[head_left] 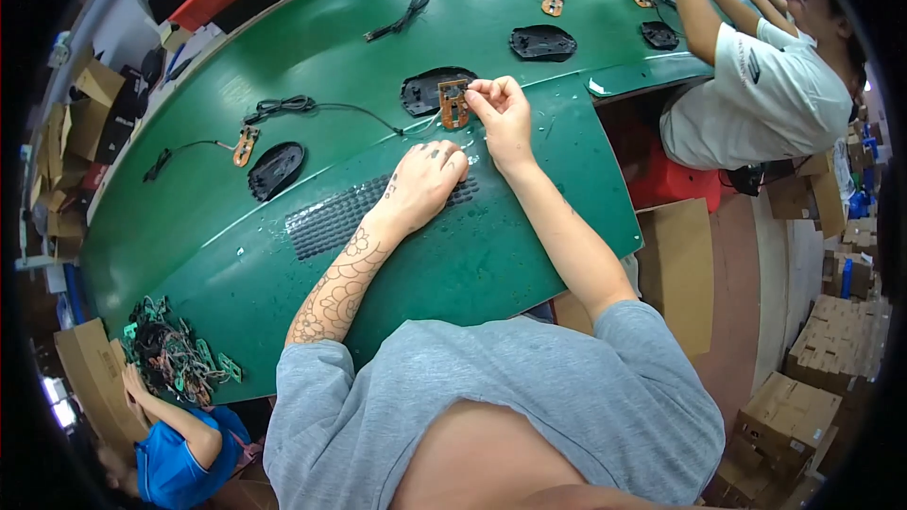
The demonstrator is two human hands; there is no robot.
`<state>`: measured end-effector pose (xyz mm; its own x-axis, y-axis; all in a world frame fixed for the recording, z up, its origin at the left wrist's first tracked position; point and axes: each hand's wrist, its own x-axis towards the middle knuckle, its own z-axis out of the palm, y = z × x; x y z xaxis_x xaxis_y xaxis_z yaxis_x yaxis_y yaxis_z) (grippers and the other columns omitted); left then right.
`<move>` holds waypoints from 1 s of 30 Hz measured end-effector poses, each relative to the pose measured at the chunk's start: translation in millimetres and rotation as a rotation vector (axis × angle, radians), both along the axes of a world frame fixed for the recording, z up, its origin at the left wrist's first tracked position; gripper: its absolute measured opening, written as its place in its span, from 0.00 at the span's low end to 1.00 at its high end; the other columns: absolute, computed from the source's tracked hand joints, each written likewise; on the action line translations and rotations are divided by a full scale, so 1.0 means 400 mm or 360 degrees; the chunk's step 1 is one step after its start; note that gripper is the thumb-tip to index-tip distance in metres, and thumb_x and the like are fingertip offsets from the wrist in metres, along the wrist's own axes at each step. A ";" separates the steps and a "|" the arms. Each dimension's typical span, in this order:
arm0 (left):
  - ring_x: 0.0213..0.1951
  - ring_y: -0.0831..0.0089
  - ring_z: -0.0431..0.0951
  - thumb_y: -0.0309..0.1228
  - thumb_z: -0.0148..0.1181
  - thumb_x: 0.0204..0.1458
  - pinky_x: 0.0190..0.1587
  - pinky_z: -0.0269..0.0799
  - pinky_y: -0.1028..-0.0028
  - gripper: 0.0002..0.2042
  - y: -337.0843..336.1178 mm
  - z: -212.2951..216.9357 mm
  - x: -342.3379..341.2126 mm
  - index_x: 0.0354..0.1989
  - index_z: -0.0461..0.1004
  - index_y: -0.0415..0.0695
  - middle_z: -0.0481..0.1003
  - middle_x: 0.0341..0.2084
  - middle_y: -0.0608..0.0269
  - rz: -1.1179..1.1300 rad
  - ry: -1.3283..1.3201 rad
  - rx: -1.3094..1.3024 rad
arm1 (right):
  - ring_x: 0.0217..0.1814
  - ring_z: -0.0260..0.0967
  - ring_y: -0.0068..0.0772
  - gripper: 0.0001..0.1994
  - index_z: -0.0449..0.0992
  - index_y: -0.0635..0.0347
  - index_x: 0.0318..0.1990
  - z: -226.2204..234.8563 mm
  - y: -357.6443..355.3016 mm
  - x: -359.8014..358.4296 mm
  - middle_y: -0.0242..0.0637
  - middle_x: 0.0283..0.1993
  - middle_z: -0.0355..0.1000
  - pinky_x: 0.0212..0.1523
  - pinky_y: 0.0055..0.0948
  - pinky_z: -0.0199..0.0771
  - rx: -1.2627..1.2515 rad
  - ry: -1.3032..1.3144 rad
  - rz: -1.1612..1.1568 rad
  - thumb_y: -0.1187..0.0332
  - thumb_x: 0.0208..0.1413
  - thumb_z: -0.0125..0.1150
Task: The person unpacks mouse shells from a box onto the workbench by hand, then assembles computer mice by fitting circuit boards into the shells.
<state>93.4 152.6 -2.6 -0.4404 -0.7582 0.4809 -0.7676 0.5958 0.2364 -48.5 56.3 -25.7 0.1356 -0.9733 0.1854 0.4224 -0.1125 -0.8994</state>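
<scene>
My right hand (504,121) pinches the upper right edge of a small orange-brown circuit board (453,111), held upright above the table. Just behind that board lies a black plastic mouse shell (420,93). A black cable (359,108) runs from the board leftward to a coiled bundle. My left hand (427,183) is closed, its fingers curled down over the right part of a sheet of small black round pads (335,220). What those fingers hold, if anything, is hidden.
Along the green table (510,264) lie another mouse shell (277,170), a cabled board (247,145) and a far shell (543,42). A tangled heap of cabled boards (179,354) sits at lower left. One co-worker (756,94) works at right, another (184,444) at lower left.
</scene>
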 end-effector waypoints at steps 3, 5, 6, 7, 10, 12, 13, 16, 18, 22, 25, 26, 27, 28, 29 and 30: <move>0.33 0.63 0.74 0.30 0.56 0.54 0.41 0.71 0.67 0.05 0.006 0.020 0.009 0.34 0.67 0.45 0.72 0.32 0.62 -0.0057 -0.0026 -0.0041 | 0.41 0.71 0.24 0.14 0.62 0.56 0.32 0.016 0.005 0.004 0.38 0.43 0.76 0.44 0.22 0.75 0.0023 -0.0034 -0.0031 0.81 0.57 0.63; 0.32 0.64 0.74 0.29 0.57 0.55 0.40 0.71 0.68 0.05 0.010 0.008 0.025 0.34 0.67 0.45 0.72 0.32 0.62 -0.0052 0.0015 0.0037 | 0.41 0.71 0.24 0.14 0.61 0.56 0.32 0.013 0.004 0.008 0.38 0.43 0.76 0.44 0.22 0.75 0.0013 -0.0046 -0.0014 0.81 0.58 0.63; 0.32 0.66 0.73 0.28 0.58 0.55 0.39 0.71 0.69 0.05 0.011 -0.003 0.033 0.34 0.67 0.45 0.73 0.32 0.63 -0.0069 0.0065 0.0114 | 0.41 0.71 0.24 0.14 0.61 0.56 0.32 0.011 0.003 0.009 0.38 0.43 0.76 0.44 0.22 0.75 0.0002 -0.0051 -0.0021 0.81 0.58 0.63; 0.32 0.67 0.73 0.27 0.58 0.56 0.39 0.70 0.70 0.06 0.011 -0.011 0.040 0.34 0.66 0.45 0.73 0.32 0.64 -0.0088 0.0117 0.0190 | 0.41 0.71 0.24 0.14 0.61 0.56 0.32 0.009 0.003 0.010 0.38 0.43 0.76 0.44 0.22 0.75 -0.0009 -0.0056 -0.0028 0.81 0.58 0.62; 0.32 0.71 0.73 0.25 0.59 0.57 0.39 0.70 0.73 0.07 -0.005 -0.005 0.033 0.34 0.65 0.46 0.74 0.33 0.64 0.0002 0.0611 0.0343 | 0.41 0.71 0.24 0.14 0.61 0.56 0.32 0.010 0.001 0.011 0.39 0.44 0.76 0.45 0.22 0.75 -0.0018 -0.0056 -0.0017 0.81 0.58 0.62; 0.34 0.74 0.73 0.22 0.59 0.58 0.40 0.70 0.75 0.09 -0.024 0.017 0.001 0.33 0.64 0.46 0.75 0.35 0.65 0.0202 0.1491 0.0482 | 0.41 0.71 0.23 0.14 0.61 0.56 0.32 0.017 0.007 0.009 0.39 0.44 0.76 0.45 0.22 0.75 -0.0016 -0.0048 -0.0001 0.81 0.58 0.62; 0.35 0.76 0.73 0.21 0.59 0.59 0.41 0.70 0.77 0.10 -0.032 0.021 -0.010 0.33 0.63 0.46 0.76 0.36 0.65 0.0303 0.1933 0.0545 | 0.41 0.71 0.23 0.14 0.61 0.55 0.32 0.018 0.011 0.010 0.39 0.44 0.76 0.45 0.23 0.75 -0.0016 -0.0042 0.0005 0.81 0.58 0.62; 0.35 0.78 0.72 0.23 0.59 0.61 0.41 0.71 0.78 0.10 -0.068 0.004 -0.030 0.33 0.62 0.46 0.75 0.37 0.64 0.0384 0.2125 0.0427 | 0.43 0.71 0.24 0.14 0.61 0.55 0.33 0.019 0.020 0.010 0.39 0.46 0.76 0.48 0.24 0.75 -0.0012 -0.0018 0.0024 0.81 0.59 0.62; 0.36 0.80 0.72 0.24 0.60 0.63 0.41 0.71 0.79 0.11 -0.092 -0.010 -0.043 0.33 0.61 0.46 0.75 0.37 0.64 0.0471 0.2317 0.0306 | 0.44 0.71 0.26 0.14 0.60 0.55 0.33 0.018 0.019 0.006 0.39 0.47 0.75 0.50 0.25 0.76 -0.0006 0.0008 0.0049 0.80 0.60 0.62; 0.37 0.79 0.73 0.25 0.59 0.64 0.43 0.72 0.78 0.11 -0.105 -0.010 -0.060 0.33 0.61 0.45 0.75 0.37 0.63 0.0537 0.2334 0.0229 | 0.44 0.71 0.26 0.15 0.60 0.55 0.33 0.011 0.013 -0.001 0.40 0.47 0.75 0.50 0.26 0.76 -0.0018 0.0030 0.0044 0.80 0.60 0.62; 0.37 0.79 0.73 0.25 0.58 0.64 0.43 0.73 0.78 0.11 -0.104 -0.014 -0.065 0.33 0.61 0.45 0.75 0.37 0.63 0.0576 0.2336 0.0197 | 0.44 0.71 0.26 0.15 0.60 0.55 0.32 0.006 0.014 0.000 0.40 0.47 0.75 0.51 0.26 0.76 -0.0023 0.0048 0.0047 0.80 0.60 0.62; 0.36 0.79 0.73 0.25 0.58 0.64 0.43 0.73 0.78 0.11 -0.104 -0.016 -0.067 0.33 0.61 0.45 0.74 0.36 0.63 0.0588 0.2333 0.0193 | 0.44 0.71 0.26 0.15 0.60 0.54 0.32 0.005 0.015 0.001 0.40 0.47 0.75 0.51 0.27 0.76 -0.0026 0.0059 0.0045 0.80 0.60 0.62; 0.36 0.79 0.73 0.26 0.58 0.64 0.43 0.73 0.78 0.11 -0.104 -0.018 -0.068 0.33 0.61 0.45 0.74 0.36 0.63 0.0598 0.2331 0.0189 | 0.44 0.71 0.26 0.15 0.59 0.54 0.32 0.004 0.015 0.001 0.40 0.47 0.75 0.51 0.27 0.76 -0.0028 0.0071 0.0044 0.80 0.60 0.62; 0.36 0.79 0.73 0.26 0.58 0.64 0.42 0.73 0.78 0.11 -0.103 -0.019 -0.069 0.33 0.61 0.45 0.74 0.36 0.64 0.0608 0.2328 0.0186 | 0.44 0.71 0.26 0.15 0.59 0.54 0.32 0.003 0.016 0.001 0.40 0.47 0.75 0.51 0.27 0.76 -0.0032 0.0082 0.0041 0.80 0.60 0.62; 0.36 0.79 0.73 0.26 0.58 0.64 0.42 0.73 0.78 0.11 -0.102 -0.018 -0.070 0.33 0.61 0.45 0.74 0.36 0.64 0.0609 0.2328 0.0188 | 0.44 0.71 0.26 0.15 0.59 0.54 0.32 0.004 0.017 0.001 0.40 0.47 0.75 0.51 0.27 0.76 -0.0030 0.0083 0.0040 0.80 0.60 0.62; 0.36 0.79 0.73 0.26 0.58 0.64 0.42 0.73 0.78 0.11 -0.101 -0.017 -0.070 0.33 0.61 0.45 0.74 0.36 0.64 0.0604 0.2327 0.0189 | 0.44 0.71 0.26 0.15 0.59 0.54 0.32 0.005 0.019 0.001 0.40 0.47 0.75 0.51 0.27 0.76 -0.0033 0.0083 0.0042 0.80 0.60 0.62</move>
